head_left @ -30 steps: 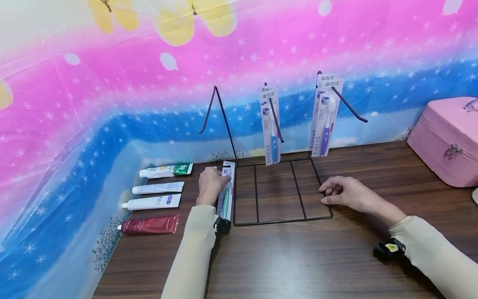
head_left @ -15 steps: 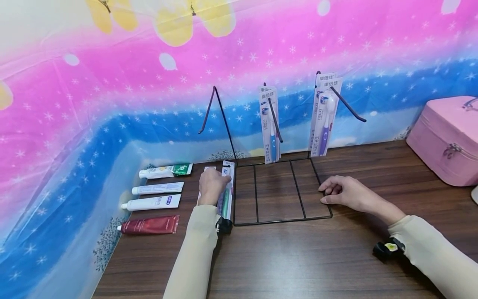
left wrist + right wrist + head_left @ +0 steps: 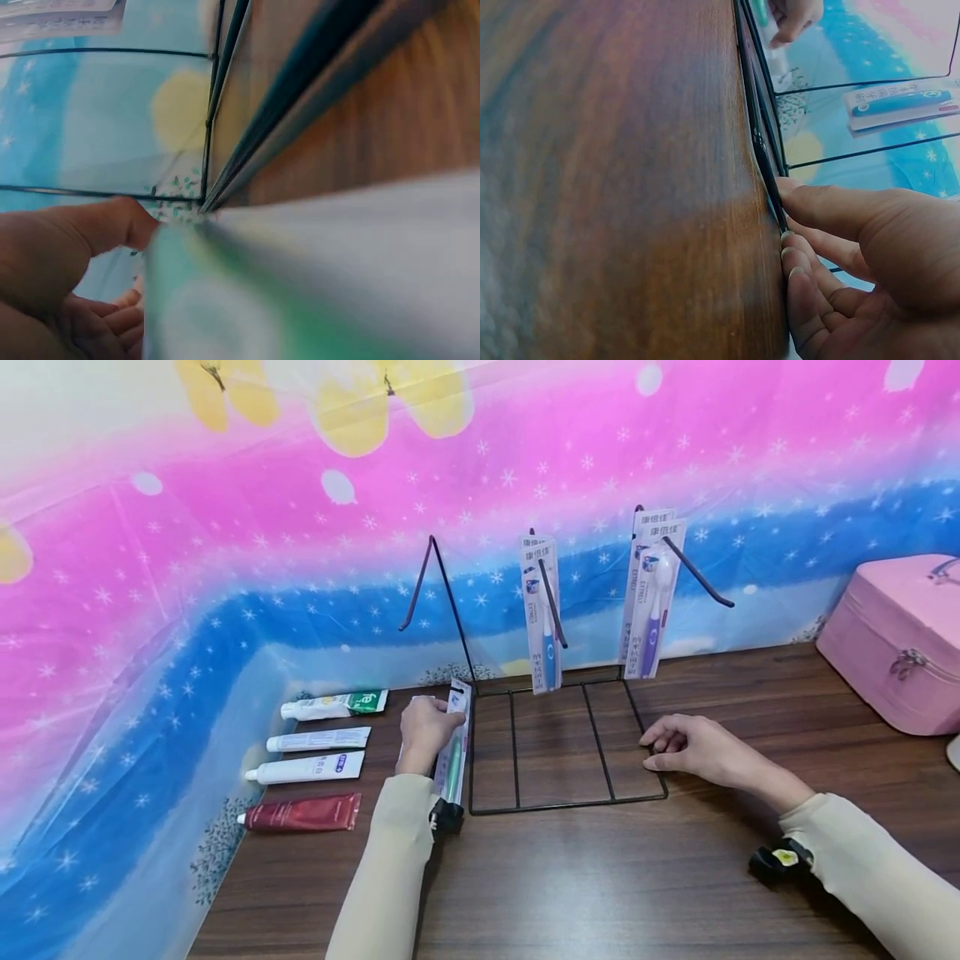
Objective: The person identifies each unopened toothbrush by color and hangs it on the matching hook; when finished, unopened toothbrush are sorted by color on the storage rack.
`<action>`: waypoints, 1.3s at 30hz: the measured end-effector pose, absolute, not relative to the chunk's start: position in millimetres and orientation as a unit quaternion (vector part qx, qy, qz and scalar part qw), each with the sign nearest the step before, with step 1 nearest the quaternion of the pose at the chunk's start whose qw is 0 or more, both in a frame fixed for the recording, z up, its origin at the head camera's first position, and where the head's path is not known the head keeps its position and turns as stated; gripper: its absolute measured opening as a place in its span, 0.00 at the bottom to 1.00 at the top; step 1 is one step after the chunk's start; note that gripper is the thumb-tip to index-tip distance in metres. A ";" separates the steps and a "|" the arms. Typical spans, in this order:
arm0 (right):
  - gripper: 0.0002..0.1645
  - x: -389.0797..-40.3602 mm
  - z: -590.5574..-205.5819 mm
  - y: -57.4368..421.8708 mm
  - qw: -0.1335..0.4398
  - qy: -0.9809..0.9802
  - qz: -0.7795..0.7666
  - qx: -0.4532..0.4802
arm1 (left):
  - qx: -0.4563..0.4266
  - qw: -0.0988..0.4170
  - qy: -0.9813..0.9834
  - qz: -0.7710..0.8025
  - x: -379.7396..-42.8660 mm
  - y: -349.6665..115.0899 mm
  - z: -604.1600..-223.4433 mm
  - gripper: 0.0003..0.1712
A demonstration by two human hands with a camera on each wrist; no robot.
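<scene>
In the head view my left hand (image 3: 425,731) pinches the upper part of a packaged toothbrush (image 3: 455,764) with a green handle, just left of the black wire rack (image 3: 562,806). Another pale pack lies mostly hidden under that hand. The left wrist view shows my thumb against the edge of the green-and-white pack (image 3: 225,322), which is blurred up close. My right hand (image 3: 693,745) grips the right side bar of the rack's base. Seen from the right wrist, thumb and fingertips close on the wire. Packaged toothbrushes hang on the middle hook (image 3: 546,635) and right hook (image 3: 651,618).
The rack's left hook (image 3: 431,568) carries nothing. Toothpaste tubes lie in a column at left: a green-and-white tube (image 3: 333,704), two white tubes (image 3: 318,739) and a red tube (image 3: 300,814). A pink case (image 3: 892,643) stands at right. A patterned cloth (image 3: 300,552) hangs behind.
The top of the green-handled toothbrush pack has risen slightly in my left hand. My right hand stays at the rack's side bar.
</scene>
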State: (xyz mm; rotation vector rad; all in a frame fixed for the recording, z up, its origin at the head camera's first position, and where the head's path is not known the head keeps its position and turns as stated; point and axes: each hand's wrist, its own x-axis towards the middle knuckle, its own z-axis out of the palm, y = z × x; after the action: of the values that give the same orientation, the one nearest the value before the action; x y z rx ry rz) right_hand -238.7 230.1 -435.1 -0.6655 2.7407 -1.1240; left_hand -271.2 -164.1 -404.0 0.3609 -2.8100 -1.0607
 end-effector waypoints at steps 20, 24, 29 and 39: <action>0.16 -237.3 -434.6 233.3 0.053 0.902 -0.372 -0.214 | -0.003 0.134 -0.857 -0.498 -244.4 -156.1 -352.9 0.09; 0.16 -236.9 -434.2 233.3 0.053 0.901 -0.371 -0.217 | -0.063 0.148 -0.824 -0.544 -236.9 -147.7 -340.1 0.10; 0.16 -237.4 -434.7 232.1 0.054 0.901 -0.369 -0.223 | -0.118 0.178 -0.792 -0.572 -218.2 -131.6 -316.0 0.11; 0.16 -238.8 -437.6 229.7 0.048 0.900 -0.368 -0.229 | -0.147 0.211 -0.776 -0.576 -172.6 -114.0 -266.1 0.12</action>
State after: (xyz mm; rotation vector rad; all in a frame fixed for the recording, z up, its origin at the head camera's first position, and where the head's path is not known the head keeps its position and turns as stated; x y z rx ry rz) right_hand -238.8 229.7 -437.6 -0.6990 2.7441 -1.1226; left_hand -172.6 -114.0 -266.1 -0.4084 -2.1547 -1.6015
